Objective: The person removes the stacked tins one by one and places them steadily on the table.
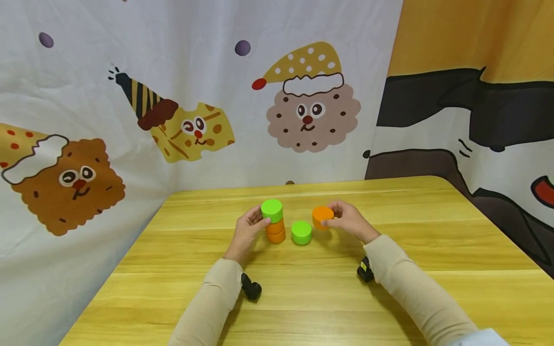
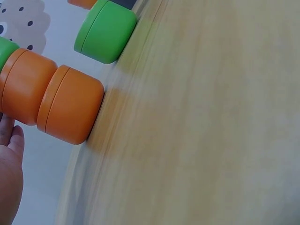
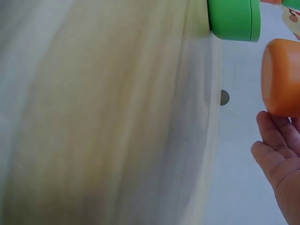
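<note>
Two orange round containers are stacked on the table, with a green round container on top. My left hand grips that upper green one from the left, its thumb near the lower rim. Its fingers behind are partly hidden. To the right of the stack, another green container stands upright on the table, touched by neither hand. My right hand holds a third orange container from its right side. In the right wrist view this orange container is raised off the table.
The wooden table reaches back to a curtain printed with cartoon food. A black wrist device sits under the left sleeve, and another black device under the right one.
</note>
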Demonstrator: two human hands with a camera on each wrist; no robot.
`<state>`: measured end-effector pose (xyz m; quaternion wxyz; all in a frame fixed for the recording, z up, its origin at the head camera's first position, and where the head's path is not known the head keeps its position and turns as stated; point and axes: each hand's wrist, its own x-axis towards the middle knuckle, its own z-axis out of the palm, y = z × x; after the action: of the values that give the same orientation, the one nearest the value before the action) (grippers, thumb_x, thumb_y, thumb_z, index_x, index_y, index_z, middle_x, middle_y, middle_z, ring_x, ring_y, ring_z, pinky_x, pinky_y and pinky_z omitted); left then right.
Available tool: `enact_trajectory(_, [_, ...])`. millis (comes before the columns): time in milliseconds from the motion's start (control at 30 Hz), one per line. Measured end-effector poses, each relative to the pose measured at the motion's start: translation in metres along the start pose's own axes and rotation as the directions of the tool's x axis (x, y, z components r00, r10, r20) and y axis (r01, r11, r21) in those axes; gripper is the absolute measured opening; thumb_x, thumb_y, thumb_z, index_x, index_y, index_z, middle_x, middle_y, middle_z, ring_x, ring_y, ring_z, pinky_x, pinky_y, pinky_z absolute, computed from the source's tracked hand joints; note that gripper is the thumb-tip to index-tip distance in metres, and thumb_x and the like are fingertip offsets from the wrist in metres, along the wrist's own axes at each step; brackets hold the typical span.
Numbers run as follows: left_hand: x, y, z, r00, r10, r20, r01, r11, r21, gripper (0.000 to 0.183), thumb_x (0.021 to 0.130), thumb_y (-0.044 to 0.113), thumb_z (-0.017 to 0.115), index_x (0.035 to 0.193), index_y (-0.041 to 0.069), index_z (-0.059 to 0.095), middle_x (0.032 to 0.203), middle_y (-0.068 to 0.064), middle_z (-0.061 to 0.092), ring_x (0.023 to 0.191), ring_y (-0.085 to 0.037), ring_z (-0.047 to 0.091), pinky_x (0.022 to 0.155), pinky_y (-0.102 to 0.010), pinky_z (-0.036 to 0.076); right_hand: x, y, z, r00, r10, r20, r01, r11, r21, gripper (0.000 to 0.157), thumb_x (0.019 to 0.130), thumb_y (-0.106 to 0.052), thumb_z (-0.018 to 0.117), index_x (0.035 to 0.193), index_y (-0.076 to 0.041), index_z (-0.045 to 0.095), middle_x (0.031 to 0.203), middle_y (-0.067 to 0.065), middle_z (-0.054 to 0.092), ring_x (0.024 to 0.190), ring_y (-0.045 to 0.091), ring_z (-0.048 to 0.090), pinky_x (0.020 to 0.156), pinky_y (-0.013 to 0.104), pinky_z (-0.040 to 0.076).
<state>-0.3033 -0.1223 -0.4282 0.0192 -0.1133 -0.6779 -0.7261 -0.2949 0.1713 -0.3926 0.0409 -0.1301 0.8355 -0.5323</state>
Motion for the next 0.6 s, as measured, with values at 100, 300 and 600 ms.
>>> enact_trajectory(100, [0.0, 0.001, 0.0, 1.0, 0.0, 0.0, 0.0, 1.0, 0.002, 0.045, 0.085, 0.004, 0.065, 0.129, 0.008, 0.054, 0.127, -0.012, 0.056, 0.114, -0.02, 0.054, 0.095, -0.026, 0.045, 0.0, 0.001, -0.001, 1.0, 0.014, 0.014, -0.014, 1.0, -0.013, 0.042, 0.078, -0.013, 0.073, 0.112, 0.003, 0.052, 0.104, 0.015, 0.059, 0.089, 0.022, 0.054, 0.081, 0.031, 0.045])
enact_trajectory(300, [0.0, 0.002, 0.001, 1.0, 0.003, -0.007, -0.003, 1.0, 0.023, 0.047, 0.085, 0.005, 0.065, 0.13, 0.005, 0.053, 0.127, -0.014, 0.056, 0.112, -0.021, 0.054, 0.094, -0.027, 0.046, 0.006, 0.018, -0.001, 0.997, 0.066, 0.044, -0.063, 0.996, -0.066, 0.046, 0.074, -0.018, 0.076, 0.109, 0.001, 0.053, 0.099, 0.011, 0.061, 0.087, 0.02, 0.056, 0.079, 0.03, 0.045])
enact_trajectory(600, [0.001, 0.002, 0.0, 1.0, -0.013, -0.004, 0.014, 1.0, 0.018, 0.048, 0.086, 0.003, 0.064, 0.132, 0.002, 0.049, 0.129, -0.017, 0.054, 0.109, -0.016, 0.054, 0.092, -0.023, 0.046, 0.005, 0.021, 0.001, 0.992, 0.096, 0.083, -0.092, 0.994, -0.059, 0.047, 0.072, -0.013, 0.077, 0.108, 0.002, 0.052, 0.098, 0.012, 0.062, 0.086, 0.019, 0.057, 0.077, 0.029, 0.046])
